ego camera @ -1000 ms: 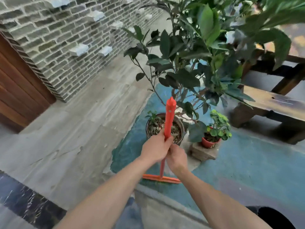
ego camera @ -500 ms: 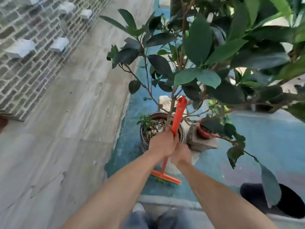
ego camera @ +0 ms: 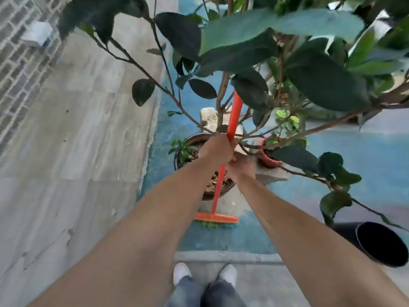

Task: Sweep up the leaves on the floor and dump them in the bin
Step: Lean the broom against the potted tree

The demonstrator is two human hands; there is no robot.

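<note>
An orange broom (ego camera: 234, 114) stands nearly upright in front of me. Its orange head with green bristles (ego camera: 215, 219) rests on the blue floor just before the large plant pot. My left hand (ego camera: 218, 149) grips the handle higher up. My right hand (ego camera: 241, 168) grips it just below, touching the left. A black bin (ego camera: 380, 245) lies tilted at the lower right, its mouth facing me. No loose leaves show clearly on the floor near the bristles.
A dark pot (ego camera: 181, 151) holds a leafy shrub whose branches (ego camera: 276, 63) hang across the upper view. A small red pot (ego camera: 269, 160) sits on a stone block (ego camera: 273, 175). Grey paving (ego camera: 77, 140) and a brick wall (ego camera: 13, 63) lie left. My white shoes (ego camera: 182, 272) stand on a grey step.
My view has tilted downward and closer to the shrub. The bin and my shoes have come into sight. Both hands keep hold of the broom, its head still by the pot.
</note>
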